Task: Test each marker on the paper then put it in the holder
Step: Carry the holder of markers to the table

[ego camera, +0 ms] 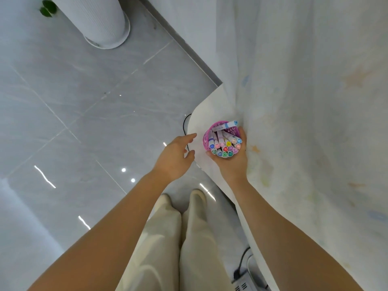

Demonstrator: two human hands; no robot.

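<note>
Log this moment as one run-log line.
right hand: grips pink holder at table corner | left hand: open, near holder | markers: caps up in holder | blue-capped marker: lying across rim

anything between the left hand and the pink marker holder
Nothing visible. The left hand is open just left of the pink holder, with only white table edge between them. The right hand grips the holder from its right side.

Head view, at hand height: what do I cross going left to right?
Grey floor tiles → left hand → pink holder full of markers → stained paper. The right hand wraps the holder, so I leave it unplaced.
</note>
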